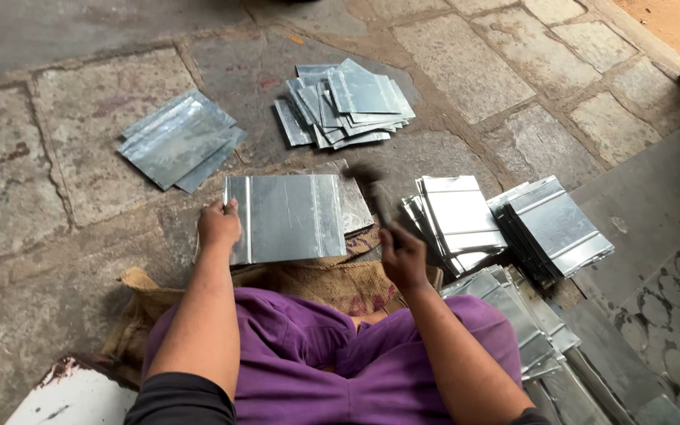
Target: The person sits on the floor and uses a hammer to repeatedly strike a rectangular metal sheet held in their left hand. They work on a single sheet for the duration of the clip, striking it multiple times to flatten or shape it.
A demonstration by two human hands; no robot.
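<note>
Left hand (219, 224) pinches left edge of ribbed metal sheet (289, 216), pinning it flat on stone slab (356, 203) so it can't skid. Right hand (401, 256) fisted round hammer (375, 193), head blurred just above sheet's right edge. Burlap sack (332, 285) pads lap. Stacked sheets (462, 216) crowd right; loose pile (348, 106) ahead, stack (176, 140) left. Bare stone floor (57, 181) open at left.

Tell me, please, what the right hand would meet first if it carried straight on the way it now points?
The right hand grips a blurred hammer aimed up and left. Going on, it would likely meet the metal sheet that the left hand steadies, near its right edge; depth is unclear.
</note>
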